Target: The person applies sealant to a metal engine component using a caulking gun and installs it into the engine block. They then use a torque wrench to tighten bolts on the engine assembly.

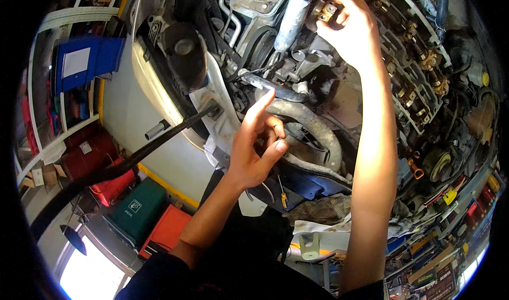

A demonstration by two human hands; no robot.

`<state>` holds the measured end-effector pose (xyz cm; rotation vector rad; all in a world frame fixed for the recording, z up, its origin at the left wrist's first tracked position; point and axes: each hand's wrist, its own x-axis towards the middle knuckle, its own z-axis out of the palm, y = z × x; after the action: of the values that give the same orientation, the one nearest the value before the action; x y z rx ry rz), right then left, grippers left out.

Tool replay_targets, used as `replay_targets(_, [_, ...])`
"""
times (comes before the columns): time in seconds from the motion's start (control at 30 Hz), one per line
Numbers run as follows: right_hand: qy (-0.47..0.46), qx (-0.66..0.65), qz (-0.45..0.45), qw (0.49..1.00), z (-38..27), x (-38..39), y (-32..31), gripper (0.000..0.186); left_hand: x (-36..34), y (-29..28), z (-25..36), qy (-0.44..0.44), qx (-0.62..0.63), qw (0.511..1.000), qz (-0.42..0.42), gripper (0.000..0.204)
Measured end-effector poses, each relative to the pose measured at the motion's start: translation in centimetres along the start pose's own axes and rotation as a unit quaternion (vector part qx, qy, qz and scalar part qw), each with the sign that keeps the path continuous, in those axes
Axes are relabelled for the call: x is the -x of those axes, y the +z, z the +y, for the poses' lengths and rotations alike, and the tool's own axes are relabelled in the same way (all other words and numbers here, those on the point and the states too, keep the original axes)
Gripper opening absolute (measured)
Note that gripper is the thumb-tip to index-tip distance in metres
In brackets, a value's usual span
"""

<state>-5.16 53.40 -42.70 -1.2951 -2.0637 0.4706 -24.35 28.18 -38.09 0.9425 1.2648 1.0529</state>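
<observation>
Right hand [352,32] pinches a small, two-holed metal block [326,12] beside the oily, ridged cylinder head [412,82]; left hand [253,151] loosely curled, index extended, near a dusty, bent hose [321,128], contents indeterminable.

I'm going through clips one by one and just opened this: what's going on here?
A person is working bare-handed over an opened-up engine. The right hand has thumb and fingers at a metal part; whether that part is loose or fixed can't be told. The left hand is near a thick hose, index finger extended and the others curled; whether it holds something small is unclear. A yellow-handled tool and a rag are closer to the person.
</observation>
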Motion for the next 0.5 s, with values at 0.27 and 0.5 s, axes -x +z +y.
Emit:
replay_targets(0.27, [0.018,0.017,-0.030,0.999,-0.9,0.0,-0.6,0.054,2.4,-1.3,0.1,-0.007,0.005,0.999,0.033,0.093])
replay_targets(0.5, [0.025,0.019,-0.066,0.997,-0.5,-0.1,-0.5,0.051,3.1,-1.6,0.4,0.019,0.009,0.998,0.051,0.096])
